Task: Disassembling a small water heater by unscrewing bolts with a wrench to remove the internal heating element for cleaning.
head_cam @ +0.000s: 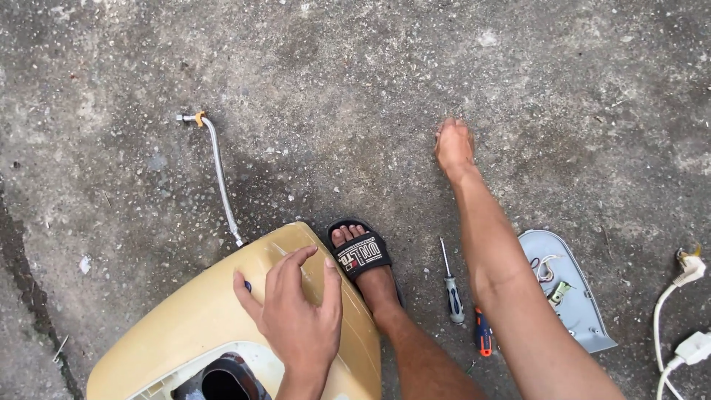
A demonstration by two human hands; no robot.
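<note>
Left hand is laid spread on the near beige casing, right hand w/ fingertips bunched is pressed to the far concrete floor, screwdrivers left nearer the right arm.

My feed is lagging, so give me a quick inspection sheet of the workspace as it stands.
Surface: rough grey concrete floor, stained.
Job's things: beige appliance casing, braided metal hose running out from it.
Clutter: two screwdrivers, one with orange-blue handle; grey cover panel with loose small parts.
Hands: left hand spread flat on the casing; right hand fingertips on the floor, holding nothing.
Cables: white cord and plug, right edge.
Surroundings: the person's sandalled foot beside the casing.
</note>
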